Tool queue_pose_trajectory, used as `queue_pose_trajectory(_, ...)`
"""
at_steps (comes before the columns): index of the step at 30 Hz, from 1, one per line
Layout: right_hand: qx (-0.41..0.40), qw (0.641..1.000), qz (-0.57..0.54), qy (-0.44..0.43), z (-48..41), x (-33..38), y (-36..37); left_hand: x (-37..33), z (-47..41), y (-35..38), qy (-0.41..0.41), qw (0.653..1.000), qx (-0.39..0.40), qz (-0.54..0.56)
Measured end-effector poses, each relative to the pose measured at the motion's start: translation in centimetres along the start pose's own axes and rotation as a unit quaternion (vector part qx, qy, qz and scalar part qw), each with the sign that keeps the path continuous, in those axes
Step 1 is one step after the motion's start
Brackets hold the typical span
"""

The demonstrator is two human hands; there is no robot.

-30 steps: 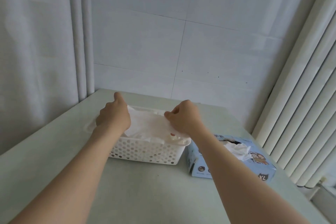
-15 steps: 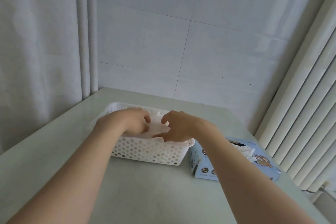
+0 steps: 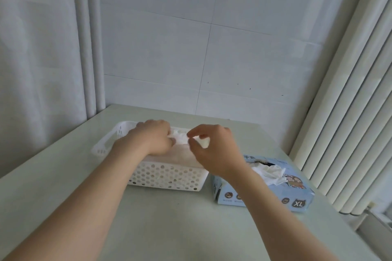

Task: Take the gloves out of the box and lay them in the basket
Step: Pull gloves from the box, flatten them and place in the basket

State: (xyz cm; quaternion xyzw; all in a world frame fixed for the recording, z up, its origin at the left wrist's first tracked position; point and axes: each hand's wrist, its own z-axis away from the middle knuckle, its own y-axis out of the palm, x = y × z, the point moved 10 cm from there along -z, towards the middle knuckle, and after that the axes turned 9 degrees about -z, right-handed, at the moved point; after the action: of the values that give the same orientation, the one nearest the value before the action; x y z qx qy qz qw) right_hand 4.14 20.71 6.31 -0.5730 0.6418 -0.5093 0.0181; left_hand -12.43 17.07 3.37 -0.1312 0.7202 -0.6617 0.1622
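The white gloves [image 3: 180,136] lie in the perforated basket [image 3: 169,176] as a pale layer along its long axis, left to right across the tabletop [image 3: 169,229]. Which way their fingers point I cannot tell. The left hand [image 3: 152,139] curls its grip onto the bunched top glove. The right hand [image 3: 214,150] has a narrow thumb-forefinger grip at its edge, but I cannot tell whether it pinches the glove. Just right of the basket lies the blue XL glove box [image 3: 297,197], with a crumpled glove [image 3: 269,172] poking out.
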Motion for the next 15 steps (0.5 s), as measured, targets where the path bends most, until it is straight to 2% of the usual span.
queue_pose_trajectory(3, -0.116, 0.992, -0.052, -0.008, 1.7, -2.3, -4.0, -2.7, 1.3, -2.6, 0.010, 0.989, -0.135, 0.061)
queue_pose_trajectory(7, -0.171, 0.983, -0.053, 0.038, 3.9, -6.7, -7.7, -9.5, 4.6, -4.0, 0.117, 0.951, -0.265, 0.110)
queue_pose_trajectory(11, -0.178, 0.980, -0.018, 0.084, 5.7, -10.6, -9.9, -16.1, 6.8, -1.4, 0.241, 0.924, -0.285, 0.078)
queue_pose_trajectory(15, -0.147, 0.981, -0.011, 0.126, 7.6, -12.9, -10.6, -20.0, 8.2, 2.9, 0.300, 0.913, -0.278, -0.005)
